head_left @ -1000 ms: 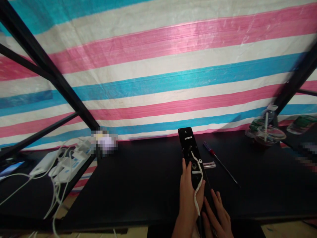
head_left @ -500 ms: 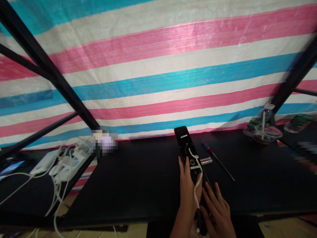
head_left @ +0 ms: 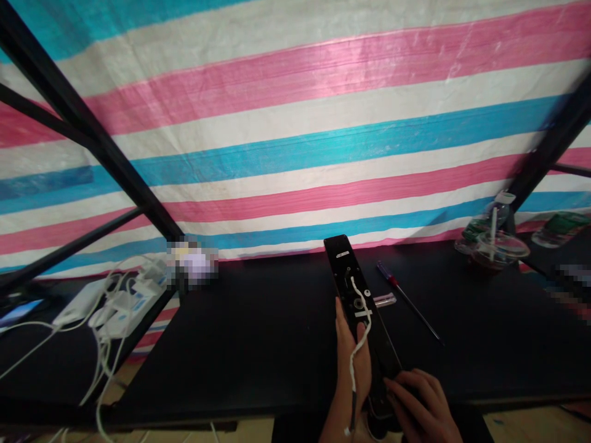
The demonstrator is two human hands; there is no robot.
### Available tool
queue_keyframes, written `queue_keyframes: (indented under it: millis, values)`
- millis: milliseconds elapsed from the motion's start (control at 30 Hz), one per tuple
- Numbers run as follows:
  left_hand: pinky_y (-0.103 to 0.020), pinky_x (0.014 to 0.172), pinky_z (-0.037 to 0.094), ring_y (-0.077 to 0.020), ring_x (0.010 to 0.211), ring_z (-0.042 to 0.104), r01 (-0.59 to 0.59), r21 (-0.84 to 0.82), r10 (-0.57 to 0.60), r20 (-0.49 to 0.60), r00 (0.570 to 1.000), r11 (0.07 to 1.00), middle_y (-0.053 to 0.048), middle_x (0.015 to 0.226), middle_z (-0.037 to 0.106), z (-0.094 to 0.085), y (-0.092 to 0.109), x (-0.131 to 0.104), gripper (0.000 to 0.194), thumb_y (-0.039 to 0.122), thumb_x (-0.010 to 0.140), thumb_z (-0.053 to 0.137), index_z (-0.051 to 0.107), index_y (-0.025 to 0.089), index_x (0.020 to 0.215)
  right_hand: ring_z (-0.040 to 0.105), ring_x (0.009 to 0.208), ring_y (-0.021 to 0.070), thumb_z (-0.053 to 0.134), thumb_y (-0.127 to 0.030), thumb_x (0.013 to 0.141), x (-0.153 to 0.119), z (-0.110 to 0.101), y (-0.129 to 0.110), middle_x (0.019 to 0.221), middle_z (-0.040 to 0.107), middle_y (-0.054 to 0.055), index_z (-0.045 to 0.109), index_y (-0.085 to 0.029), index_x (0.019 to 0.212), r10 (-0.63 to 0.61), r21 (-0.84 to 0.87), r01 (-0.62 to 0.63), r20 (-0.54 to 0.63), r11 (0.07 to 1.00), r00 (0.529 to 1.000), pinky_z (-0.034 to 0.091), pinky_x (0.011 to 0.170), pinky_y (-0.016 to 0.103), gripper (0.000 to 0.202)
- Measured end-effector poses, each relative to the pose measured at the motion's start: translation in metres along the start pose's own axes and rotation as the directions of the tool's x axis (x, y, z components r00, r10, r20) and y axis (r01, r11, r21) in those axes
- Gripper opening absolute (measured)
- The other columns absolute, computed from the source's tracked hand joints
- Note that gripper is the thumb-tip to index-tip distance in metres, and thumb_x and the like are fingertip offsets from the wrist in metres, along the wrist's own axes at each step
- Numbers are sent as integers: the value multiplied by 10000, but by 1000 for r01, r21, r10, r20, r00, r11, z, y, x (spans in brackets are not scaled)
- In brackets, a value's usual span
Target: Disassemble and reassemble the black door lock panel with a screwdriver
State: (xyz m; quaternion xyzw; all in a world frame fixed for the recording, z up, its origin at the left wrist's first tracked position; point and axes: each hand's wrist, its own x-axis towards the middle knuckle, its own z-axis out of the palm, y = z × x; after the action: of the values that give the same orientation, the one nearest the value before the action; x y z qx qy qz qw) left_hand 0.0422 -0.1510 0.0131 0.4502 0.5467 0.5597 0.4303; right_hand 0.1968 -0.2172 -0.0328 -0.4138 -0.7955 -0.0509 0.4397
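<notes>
A long black door-lock panel [head_left: 379, 344] tilts over the table's front edge, its far end pointing away from me. Its upward face carries screws, a round fitting, white labels and a white cable [head_left: 361, 337] that hangs down over my left wrist. My left hand [head_left: 353, 357] wraps the panel's left side, thumb on the face. At the near right edge, the bent fingers of my right hand [head_left: 420, 397] grip the panel; their tips are partly hidden. A screwdriver [head_left: 410, 301] with a purple and red handle lies right of the panel, near a small clear pinkish item [head_left: 385, 299].
Black table [head_left: 249, 332] under everything. On the left, white power strips and cables [head_left: 124, 307] lie beside a black metal frame [head_left: 111, 166]. A lidded plastic cup with a straw [head_left: 496, 249] and clear bottles stand at the back right. A striped sheet [head_left: 295, 154] hangs behind.
My left fingers have slid down from the panel's face to its side. My right hand has gone from flat, spread fingers to gripping the lower edge. The cable's loose end has swung left.
</notes>
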Motion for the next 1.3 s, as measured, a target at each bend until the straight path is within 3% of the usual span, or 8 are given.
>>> queue_keyframes:
  millis: [100, 200, 400, 500, 633, 800, 933, 1300]
  values:
    - [-368, 1219, 250, -247, 1498, 318, -21, 0, 21, -26, 999, 1000, -148, 1621, 338, 0, 0, 0, 729, 414, 965, 515, 214, 173, 1583, 647, 934, 228, 549, -311, 998, 14, 1, -2, 959, 687, 89, 711, -232, 1095, 14, 26, -14, -6, 1000, 1000, 592, 769, 323, 205]
    - [-373, 1200, 292, -250, 1472, 373, -13, -2, 13, 39, 999, 1000, -136, 1617, 350, -2, -3, -1, 733, 423, 969, 501, 193, 192, 1593, 654, 892, 211, 565, -295, 993, 19, 1, -2, 932, 691, 87, 701, -212, 1061, 22, 80, -20, -15, 997, 1000, 593, 743, 299, 174]
    - [-371, 1211, 266, -273, 1483, 347, 38, -27, -37, 44, 998, 999, -122, 1598, 392, -1, -11, -2, 792, 454, 923, 552, 231, 176, 1591, 670, 808, 191, 577, -291, 996, 25, -1, -6, 855, 690, 66, 697, -216, 1018, 30, 136, -23, -48, 990, 998, 592, 700, 271, 144]
    - [-356, 1188, 311, -272, 1437, 422, 57, -38, -54, 73, 996, 998, -112, 1537, 482, -4, -7, -3, 735, 436, 926, 545, 294, 197, 1575, 668, 752, 186, 600, -267, 981, 23, 6, -14, 806, 670, 57, 685, -216, 990, 85, 157, -68, -103, 985, 991, 586, 651, 266, 99]
    - [-341, 1194, 302, -258, 1446, 408, 74, -27, -71, 97, 993, 997, -78, 1545, 477, -12, 1, -4, 656, 410, 948, 502, 345, 226, 1558, 644, 643, 153, 640, -248, 951, 16, 16, -24, 735, 612, 27, 625, -221, 823, 154, 198, -132, -100, 971, 983, 565, 571, 226, 132]
    - [-358, 1221, 249, -246, 1497, 320, 18, -31, -13, 149, 989, 999, -87, 1601, 395, -19, 3, -6, 613, 402, 989, 448, 330, 224, 1563, 713, 748, 156, 545, -382, 1011, 23, 8, -22, 907, 689, 78, 681, -207, 1168, 159, 172, -156, -4, 973, 987, 608, 664, 195, 272]
    - [-382, 1212, 277, -258, 1482, 351, -1, -7, 2, 134, 991, 1000, -97, 1588, 415, -17, -2, -5, 618, 402, 982, 466, 333, 232, 1562, 705, 714, 153, 529, -347, 1020, 35, -1, -18, 821, 709, 49, 734, -245, 1014, 64, 237, -75, 54, 968, 996, 602, 642, 197, 229]
    - [-376, 1172, 340, -275, 1405, 462, -9, 14, 7, 91, 996, 1000, -122, 1496, 525, -14, -7, -3, 642, 387, 933, 531, 397, 208, 1534, 694, 653, 162, 616, -394, 974, 28, 10, -31, 771, 700, 49, 736, -229, 939, 218, 240, -202, -39, 949, 975, 592, 588, 208, 208]
